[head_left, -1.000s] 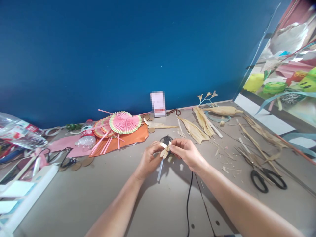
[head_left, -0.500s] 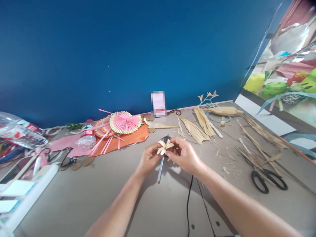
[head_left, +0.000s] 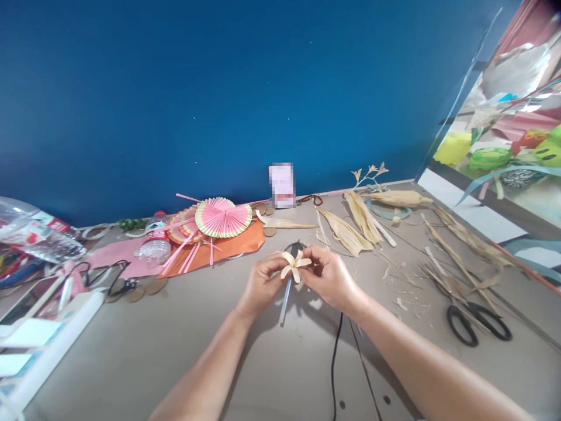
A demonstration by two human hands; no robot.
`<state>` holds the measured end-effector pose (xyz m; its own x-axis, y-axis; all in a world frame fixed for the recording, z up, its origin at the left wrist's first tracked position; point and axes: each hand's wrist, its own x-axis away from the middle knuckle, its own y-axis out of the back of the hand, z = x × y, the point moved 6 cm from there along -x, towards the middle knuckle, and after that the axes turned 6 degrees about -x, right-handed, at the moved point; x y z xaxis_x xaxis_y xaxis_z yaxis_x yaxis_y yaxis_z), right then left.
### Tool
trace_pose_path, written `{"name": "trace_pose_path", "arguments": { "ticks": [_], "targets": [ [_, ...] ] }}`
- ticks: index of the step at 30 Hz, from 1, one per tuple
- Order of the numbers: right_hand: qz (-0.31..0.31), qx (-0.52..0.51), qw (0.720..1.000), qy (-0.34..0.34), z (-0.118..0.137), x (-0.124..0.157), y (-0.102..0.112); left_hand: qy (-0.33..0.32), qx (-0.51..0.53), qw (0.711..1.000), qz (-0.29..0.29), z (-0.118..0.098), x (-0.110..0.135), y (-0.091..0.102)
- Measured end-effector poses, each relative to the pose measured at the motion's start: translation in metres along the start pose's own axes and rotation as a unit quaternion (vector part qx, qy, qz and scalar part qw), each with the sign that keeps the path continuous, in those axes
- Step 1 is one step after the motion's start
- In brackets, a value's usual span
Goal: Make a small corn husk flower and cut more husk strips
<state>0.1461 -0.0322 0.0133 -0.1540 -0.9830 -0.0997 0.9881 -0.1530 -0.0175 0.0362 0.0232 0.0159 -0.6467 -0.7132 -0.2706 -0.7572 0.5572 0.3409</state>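
A pale corn-husk flower (head_left: 295, 266) with several narrow petals faces up between my two hands. My left hand (head_left: 265, 282) is closed, its fingertips pinching the flower from the left. From the other side, the fingers of my right hand (head_left: 326, 272) close on the flower near its right petals. Just behind and below it lies what looks like a black glue gun (head_left: 297, 246), mostly hidden by the flower and hands. A translucent glue stick (head_left: 286, 304) points toward me from under the flower.
Scissors (head_left: 462, 324) and husk strips lie right. Dried corn husks (head_left: 346, 231) lie further back, near a small flower stem (head_left: 370, 175). Pink paper fans (head_left: 223, 217) and a plastic bottle (head_left: 154, 242) stand left. A black cord (head_left: 335, 362) runs toward me.
The flower has been turned slightly, and its petals now show more spread out. Both hands keep nearly the same place.
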Motion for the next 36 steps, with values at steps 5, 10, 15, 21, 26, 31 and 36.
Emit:
{"name": "trace_pose_path", "arguments": {
  "ticks": [5, 10, 15, 21, 26, 31, 36],
  "targets": [
    [-0.005, 0.014, 1.000, 0.005, -0.001, -0.001, 0.001, -0.045, -0.033, 0.998, 0.004, -0.007, 0.000, 0.001],
    [-0.005, 0.007, 1.000, 0.001, -0.001, -0.001, 0.001, -0.070, -0.048, 0.996, 0.022, -0.013, -0.001, 0.000],
    [-0.017, 0.009, 1.000, -0.006, -0.004, -0.003, 0.003, -0.066, -0.031, 0.997, 0.022, -0.013, -0.001, -0.002],
    [-0.014, -0.009, 1.000, 0.002, -0.009, -0.005, 0.003, -0.033, -0.016, 0.999, 0.014, -0.009, -0.002, -0.003],
    [-0.020, -0.003, 1.000, 0.007, -0.007, -0.004, 0.002, 0.006, 0.030, 0.999, -0.021, -0.002, -0.001, 0.001],
    [-0.028, -0.003, 0.999, 0.020, -0.004, -0.004, 0.001, 0.042, 0.082, 0.995, -0.044, 0.006, 0.001, 0.002],
    [-0.037, 0.017, 0.999, 0.023, -0.003, -0.003, 0.001, 0.053, 0.108, 0.992, -0.034, 0.009, 0.001, -0.002]
  ]
}}
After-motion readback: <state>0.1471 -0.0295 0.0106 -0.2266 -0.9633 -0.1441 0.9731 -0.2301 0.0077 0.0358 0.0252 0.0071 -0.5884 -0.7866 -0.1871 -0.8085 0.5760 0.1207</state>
